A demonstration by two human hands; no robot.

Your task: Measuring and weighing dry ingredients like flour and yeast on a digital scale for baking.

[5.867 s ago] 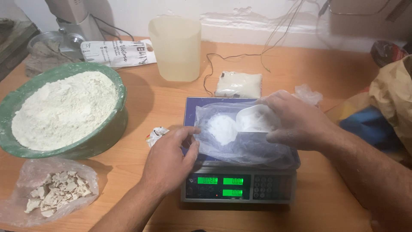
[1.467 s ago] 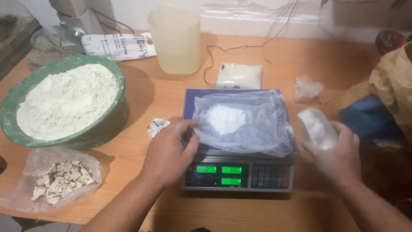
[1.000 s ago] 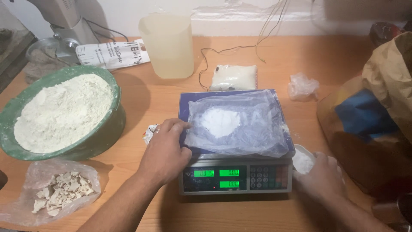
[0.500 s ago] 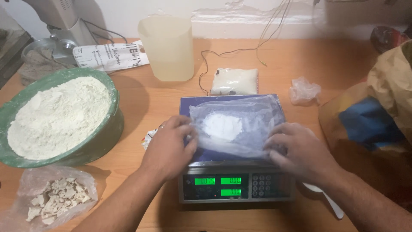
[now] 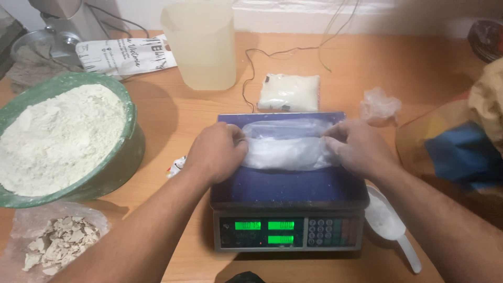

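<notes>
bag (image 5: 285, 149) on scale (image 5: 288, 209), bowl (image 5: 126, 157) left

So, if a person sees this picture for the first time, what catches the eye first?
Probably the two hands, left hand and right hand, gripping both ends of a clear plastic bag of white powder on the blue scale at centre. Next, the big green bowl heaped with flour at far left.

Open tabletop (image 5: 173, 112) between green bowl (image 5: 128, 152) and scale (image 5: 288, 209); passage free there. Left flank blocked by bowl; rear by plastic jug (image 5: 201, 44) and sealed white packet (image 5: 288, 91). Right side narrowed by scoop (image 5: 390, 225) and sack (image 5: 461, 157).
</notes>
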